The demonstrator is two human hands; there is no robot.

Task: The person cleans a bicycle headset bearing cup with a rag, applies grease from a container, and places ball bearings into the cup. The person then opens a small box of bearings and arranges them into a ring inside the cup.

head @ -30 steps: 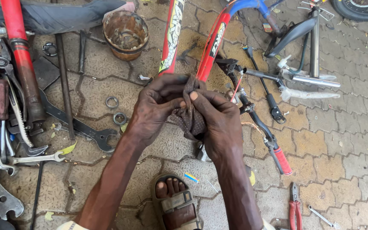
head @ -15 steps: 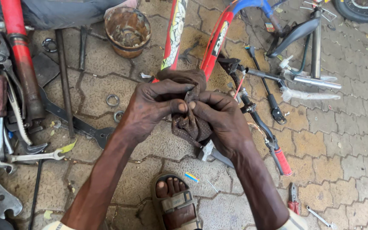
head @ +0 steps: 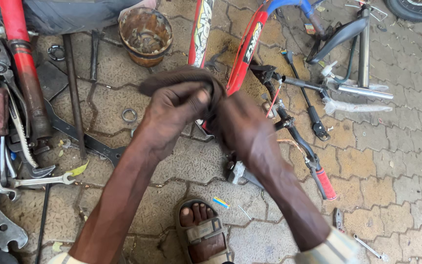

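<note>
Both my hands are raised over the paved ground and gripped on one dark brown rag [head: 181, 77]. My left hand [head: 172, 115] pinches its near edge with fingers curled. My right hand [head: 242, 124] is wrapped in the rag's other end, knuckles up. Whatever is inside the cloth is hidden. Just behind the hands lies a red bicycle frame [head: 242, 51] with a handlebar and red grip [head: 326, 183] running to the right.
A rusty tin [head: 145, 34] stands at the back. Spanners, pliers and a red tube [head: 23, 63] lie at the left. A metal ring [head: 129, 116] rests on the pavers. My sandalled foot [head: 201, 230] is below. A black saddle [head: 340, 34] lies at the far right.
Both hands have lifted the rag higher and nearer the camera. The left hand has slid over the top of the cloth and the right hand has turned further into it.
</note>
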